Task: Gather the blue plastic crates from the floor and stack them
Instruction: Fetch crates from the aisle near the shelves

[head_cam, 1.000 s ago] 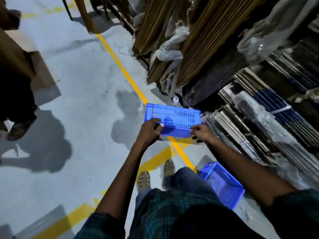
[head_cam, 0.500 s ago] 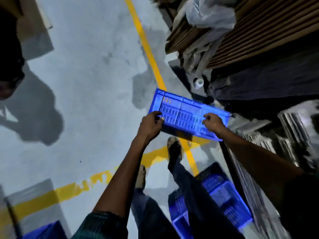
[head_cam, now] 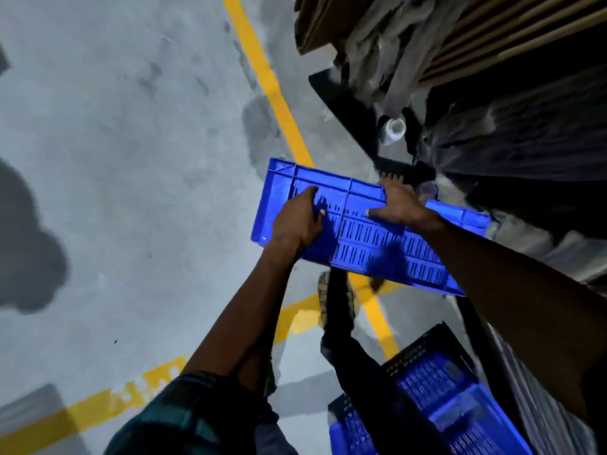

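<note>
I hold a blue slotted plastic crate (head_cam: 371,238) in the air, tilted so its long ventilated side faces me. My left hand (head_cam: 297,220) grips its left part, fingers curled over the side wall. My right hand (head_cam: 399,205) grips the upper rim near the middle, fingers over the far edge and thumb on the near face. A second blue crate (head_cam: 437,395) lies on the floor at the lower right, partly hidden by my leg.
Yellow floor lines (head_cam: 269,80) cross the grey concrete. Stacked cardboard and plastic-wrapped goods (head_cam: 460,44) fill the right side. A small white roll (head_cam: 392,129) lies by a dark pallet edge. My sandalled foot (head_cam: 328,297) stands under the crate.
The held crate has tilted further and come closer. My right hand slid from the crate's right end toward its middle. The view dropped toward the floor crate.
</note>
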A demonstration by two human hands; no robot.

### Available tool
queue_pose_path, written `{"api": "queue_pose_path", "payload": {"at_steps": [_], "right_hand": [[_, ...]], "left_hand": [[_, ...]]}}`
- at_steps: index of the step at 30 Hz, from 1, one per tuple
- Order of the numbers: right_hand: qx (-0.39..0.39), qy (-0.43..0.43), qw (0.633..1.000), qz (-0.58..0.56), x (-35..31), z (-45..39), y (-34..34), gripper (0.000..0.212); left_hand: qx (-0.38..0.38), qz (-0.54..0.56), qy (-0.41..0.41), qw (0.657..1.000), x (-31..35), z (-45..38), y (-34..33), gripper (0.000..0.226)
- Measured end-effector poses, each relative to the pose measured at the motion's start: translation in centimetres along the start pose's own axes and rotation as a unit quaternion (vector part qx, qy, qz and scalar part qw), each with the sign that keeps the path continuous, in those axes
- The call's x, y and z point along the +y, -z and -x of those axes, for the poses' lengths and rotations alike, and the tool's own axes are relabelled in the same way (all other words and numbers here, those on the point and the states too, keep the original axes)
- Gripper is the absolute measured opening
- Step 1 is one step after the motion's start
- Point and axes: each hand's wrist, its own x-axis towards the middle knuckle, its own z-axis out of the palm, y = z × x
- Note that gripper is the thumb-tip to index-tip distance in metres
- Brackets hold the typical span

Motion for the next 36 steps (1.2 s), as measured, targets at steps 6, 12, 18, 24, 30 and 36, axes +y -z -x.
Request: {"api": "queue_pose_path", "payload": {"at_steps": [6,12,18,24,30,36], "right_hand": [[-0.104,0.022,0.986,0.132,-0.8,5.8,-0.5,0.059],[-0.106,0.117,0.983,0.090,-4.9,16.4,-4.3,0.062],[-0.050,0.194,0.975,0.096,-11.4,28.1,-0.9,0.057],[0.012,0.272,0.947,0.171,-17.0,42.9,3.1,0.040],[0.042,0.376,0.904,0.198,-22.1,54.1,3.3,0.032],[0.030,0.552,0.802,0.227,-26.6,61.0,0.6,0.028]], "left_hand": [[0.035,0.000,0.005,0.999,0.1,3.9,-0.1,0.053],[0.069,-0.010,0.017,0.997,-1.0,10.1,1.4,0.050],[0.141,-0.129,0.064,0.979,-1.8,21.3,6.6,0.028],[0.220,-0.077,0.151,0.961,-2.3,38.1,12.3,0.021],[0.326,-0.011,0.243,0.913,-5.8,56.0,15.3,0.033],[0.333,0.098,0.429,0.834,-8.8,68.7,14.6,0.066]]}}
